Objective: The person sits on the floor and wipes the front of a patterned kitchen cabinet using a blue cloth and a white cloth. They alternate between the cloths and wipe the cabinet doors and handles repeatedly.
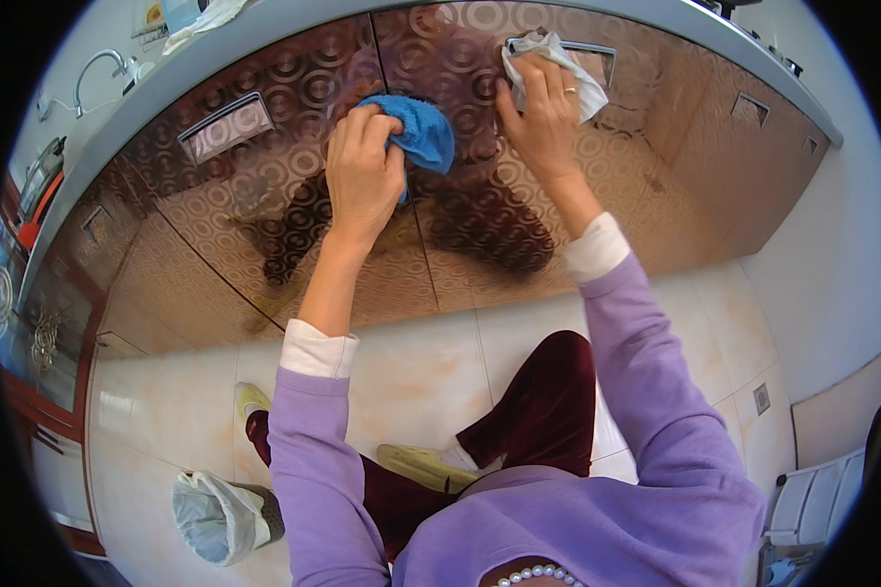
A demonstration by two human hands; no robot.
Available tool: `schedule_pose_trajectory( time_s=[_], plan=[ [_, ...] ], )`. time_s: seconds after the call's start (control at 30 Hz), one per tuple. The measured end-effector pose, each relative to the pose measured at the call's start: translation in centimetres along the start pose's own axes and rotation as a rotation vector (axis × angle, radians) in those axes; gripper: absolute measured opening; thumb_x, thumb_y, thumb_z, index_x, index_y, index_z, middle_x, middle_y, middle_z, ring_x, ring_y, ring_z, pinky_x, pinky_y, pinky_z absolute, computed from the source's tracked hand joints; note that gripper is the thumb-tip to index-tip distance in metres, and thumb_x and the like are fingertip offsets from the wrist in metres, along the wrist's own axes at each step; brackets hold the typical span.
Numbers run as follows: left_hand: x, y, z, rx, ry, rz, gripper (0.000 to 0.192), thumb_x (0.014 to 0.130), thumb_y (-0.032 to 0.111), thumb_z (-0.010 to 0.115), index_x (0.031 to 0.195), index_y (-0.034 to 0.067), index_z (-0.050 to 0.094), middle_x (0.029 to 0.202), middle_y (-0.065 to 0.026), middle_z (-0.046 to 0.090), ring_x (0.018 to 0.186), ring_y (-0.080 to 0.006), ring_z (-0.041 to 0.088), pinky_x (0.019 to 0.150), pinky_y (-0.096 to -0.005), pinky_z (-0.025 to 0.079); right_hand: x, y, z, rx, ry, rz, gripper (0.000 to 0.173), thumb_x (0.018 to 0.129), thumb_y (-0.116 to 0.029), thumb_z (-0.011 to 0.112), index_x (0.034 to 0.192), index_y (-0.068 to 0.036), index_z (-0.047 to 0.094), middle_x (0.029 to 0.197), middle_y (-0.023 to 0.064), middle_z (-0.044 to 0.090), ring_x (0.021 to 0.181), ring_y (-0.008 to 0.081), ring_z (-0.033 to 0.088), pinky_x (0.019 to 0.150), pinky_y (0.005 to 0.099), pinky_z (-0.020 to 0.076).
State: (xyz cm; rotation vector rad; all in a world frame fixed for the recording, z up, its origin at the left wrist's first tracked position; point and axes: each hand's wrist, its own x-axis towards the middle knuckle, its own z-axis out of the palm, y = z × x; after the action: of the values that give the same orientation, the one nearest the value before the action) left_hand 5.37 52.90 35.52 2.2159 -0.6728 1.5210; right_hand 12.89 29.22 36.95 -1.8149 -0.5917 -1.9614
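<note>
A bunched blue cloth point(422, 132) is gripped in my left hand point(363, 169), in front of the glossy cabinet door point(301, 154) with its ring pattern. My right hand point(547, 121) presses a white cloth point(591, 92) against the neighbouring cabinet door point(477, 95), over the left part of its metal-framed handle point(611, 66). Fingers and cloth hide part of that handle. Left of my left hand, another recessed handle point(227, 128) shows fully. A dark vertical seam runs between the two doors, and both mirror my figure.
Above the doors runs a grey countertop edge point(147, 81), with a tap point(99, 62) beyond it at left. A lined waste bin point(216, 517) stands on the tiled floor point(418, 367) at lower left. Grey plastic drawers point(815, 499) stand at lower right, near the white wall point(815, 242).
</note>
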Motion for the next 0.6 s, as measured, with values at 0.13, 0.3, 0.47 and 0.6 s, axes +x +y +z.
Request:
schedule_pose_trajectory(
  time_s=[0.13,0.3,0.47,0.6],
  plan=[
    [-0.4,-1.2,-3.0,-0.244,0.143,-0.158,0.018,0.084,-0.004,0.067,0.099,0.000,0.059,0.109,-0.0136,0.061,0.107,-0.0344,0.061,0.093,-0.0408,0.049,-0.3,4.9,-3.2,-0.194,-0.058,-0.042,0.036,0.093,-0.022,0.067,0.125,-0.007,0.062,0.127,0.0115,0.064,0.119,0.0323,0.057,0.106,0.0453,0.0379],
    [1.0,-0.7,-6.3,-0.893,0.175,-0.540,0.010,0.096,-0.001,0.067,0.102,0.001,0.060,0.097,-0.0046,0.067,0.079,-0.0091,0.064,0.068,-0.0239,0.053,-0.4,1.6,-1.5,-0.121,-0.004,0.039,0.034,0.090,-0.015,0.067,0.122,-0.005,0.061,0.128,0.0106,0.063,0.121,0.0335,0.056,0.107,0.0476,0.0378],
    [-1.8,0.2,-5.9,-1.063,0.087,-0.588,0.011,0.096,0.001,0.068,0.104,0.002,0.061,0.097,-0.0016,0.066,0.086,-0.0070,0.061,0.074,-0.0222,0.050,-0.5,-0.2,-1.2,0.090,-0.145,-0.067,0.037,0.085,-0.006,0.065,0.121,-0.006,0.057,0.129,0.0098,0.063,0.119,0.0337,0.058,0.106,0.0497,0.0399],
    [-4.3,-0.4,-5.6,-1.025,0.068,-0.660,0.011,0.095,0.003,0.069,0.103,0.002,0.062,0.094,-0.0014,0.066,0.085,-0.0067,0.060,0.074,-0.0226,0.048,-0.2,2.8,-3.1,-0.039,-0.145,-0.096,0.033,0.091,-0.012,0.066,0.124,-0.005,0.062,0.130,0.0105,0.063,0.121,0.0338,0.058,0.103,0.0462,0.0429]
  ],
)
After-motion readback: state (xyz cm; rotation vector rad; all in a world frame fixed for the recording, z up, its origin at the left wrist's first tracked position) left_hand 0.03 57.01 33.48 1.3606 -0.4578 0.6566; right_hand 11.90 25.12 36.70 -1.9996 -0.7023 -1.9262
